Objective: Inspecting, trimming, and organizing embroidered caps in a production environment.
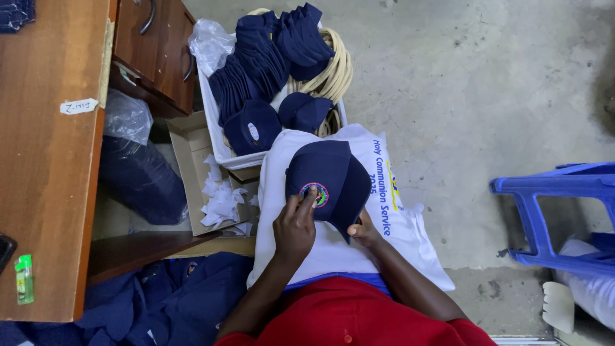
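Cap (pixel 333 179) sits on white cloth (pixel 339 250) over the lap. Left hand (pixel 293 225) presses fingertips on the round badge (pixel 314 194); right hand (pixel 364 232) pinches the brim edge. Brim should be kept braced, badge pressed flat.

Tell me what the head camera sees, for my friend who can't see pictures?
A person's left hand presses on the round badge of a navy cap while the right hand grips its brim, over a white cloth on their lap. Ahead, a white tub holds more navy caps, beside a wooden desk.
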